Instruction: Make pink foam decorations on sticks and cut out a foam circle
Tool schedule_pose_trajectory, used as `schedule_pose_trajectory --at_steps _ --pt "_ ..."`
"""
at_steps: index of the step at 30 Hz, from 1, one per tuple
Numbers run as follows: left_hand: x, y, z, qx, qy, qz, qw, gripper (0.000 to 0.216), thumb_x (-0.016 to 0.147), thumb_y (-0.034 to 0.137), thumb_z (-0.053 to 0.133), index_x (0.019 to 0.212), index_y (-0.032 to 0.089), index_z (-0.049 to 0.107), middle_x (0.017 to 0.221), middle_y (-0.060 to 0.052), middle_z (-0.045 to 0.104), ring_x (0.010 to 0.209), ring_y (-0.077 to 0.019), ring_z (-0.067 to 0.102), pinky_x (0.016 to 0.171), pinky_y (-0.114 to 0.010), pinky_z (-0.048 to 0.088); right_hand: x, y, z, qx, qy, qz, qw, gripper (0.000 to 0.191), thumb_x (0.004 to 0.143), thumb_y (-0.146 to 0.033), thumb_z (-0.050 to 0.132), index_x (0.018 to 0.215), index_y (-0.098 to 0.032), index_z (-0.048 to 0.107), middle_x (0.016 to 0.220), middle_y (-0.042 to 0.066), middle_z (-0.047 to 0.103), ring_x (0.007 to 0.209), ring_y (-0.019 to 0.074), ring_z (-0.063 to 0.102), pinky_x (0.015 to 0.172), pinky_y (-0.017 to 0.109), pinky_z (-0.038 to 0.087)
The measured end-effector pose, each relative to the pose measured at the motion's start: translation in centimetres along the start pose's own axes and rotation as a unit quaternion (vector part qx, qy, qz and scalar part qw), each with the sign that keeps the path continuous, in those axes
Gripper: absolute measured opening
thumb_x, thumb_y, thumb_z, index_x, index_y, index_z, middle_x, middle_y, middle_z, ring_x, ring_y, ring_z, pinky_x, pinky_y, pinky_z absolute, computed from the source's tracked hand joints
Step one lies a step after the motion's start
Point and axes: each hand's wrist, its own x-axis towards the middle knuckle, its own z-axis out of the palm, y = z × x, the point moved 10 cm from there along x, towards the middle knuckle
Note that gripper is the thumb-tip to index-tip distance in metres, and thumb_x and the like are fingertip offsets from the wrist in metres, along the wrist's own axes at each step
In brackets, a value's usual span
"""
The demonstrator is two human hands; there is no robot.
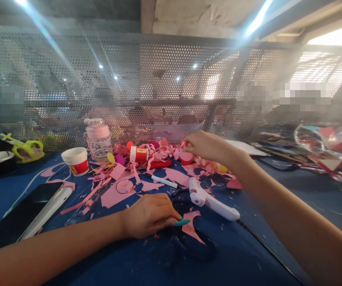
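Note:
My left hand [151, 214] rests low over the blue table, its fingers closed on a small teal piece [182, 223] with a pointed tip; what it is I cannot make out. Just right of it lies a pink paper scrap [193, 227]. My right hand [199, 145] reaches out to the heap of pink paper scraps [120, 172] at the back. Its fingers curl downward among the scraps, and anything in them is hidden. Between the hands a white glue gun [214, 202] lies on its side, near a white marker [163, 181].
Stacked paper cups [75, 161], a pink-lidded bottle [98, 139] and a tipped red cup [139, 154] stand along the back. A dark phone [24, 210] lies left. The glue gun's black cord [269, 248] runs front right. Clear plastic packaging [327, 139] sits right, before a perforated screen [171, 79].

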Motion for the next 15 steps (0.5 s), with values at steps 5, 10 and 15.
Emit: schedule_pose_trajectory --at_steps 5,10,15 --pt "0.0 0.0 0.0 -0.001 -0.002 0.001 1.000 0.029 0.090 0.027 0.035 0.090 0.012 0.060 0.078 -0.009 0.065 0.075 -0.0147 0.056 0.069 -0.026 0.045 -1.2 -3.5 2.7 0.150 -0.169 -0.131 0.965 0.032 0.081 -0.046 0.049 0.087 -0.018 0.065 0.064 0.002 0.065 0.051 0.0106 0.055 0.051 0.023 0.039" --pt "0.0 0.0 0.0 0.001 -0.004 0.001 1.000 0.031 0.090 0.027 0.034 0.090 0.011 0.060 0.078 -0.010 0.065 0.075 -0.0149 0.055 0.069 -0.026 0.046 0.0 -0.2 0.4 0.037 -0.020 0.001 0.999 0.025 0.080 -0.035 0.053 0.073 -0.013 0.063 0.059 0.005 0.063 0.046 0.0108 0.052 0.047 0.023 0.035" --pt "-0.1 0.0 0.1 0.002 -0.008 0.001 1.000 0.030 0.091 0.027 0.033 0.090 0.012 0.059 0.078 -0.009 0.065 0.074 -0.0147 0.055 0.069 -0.026 0.045 -1.0 -3.5 3.1 0.164 -0.176 -0.133 0.962 0.035 0.080 -0.048 0.049 0.085 -0.016 0.064 0.062 0.002 0.063 0.047 0.0097 0.052 0.047 0.022 0.036"
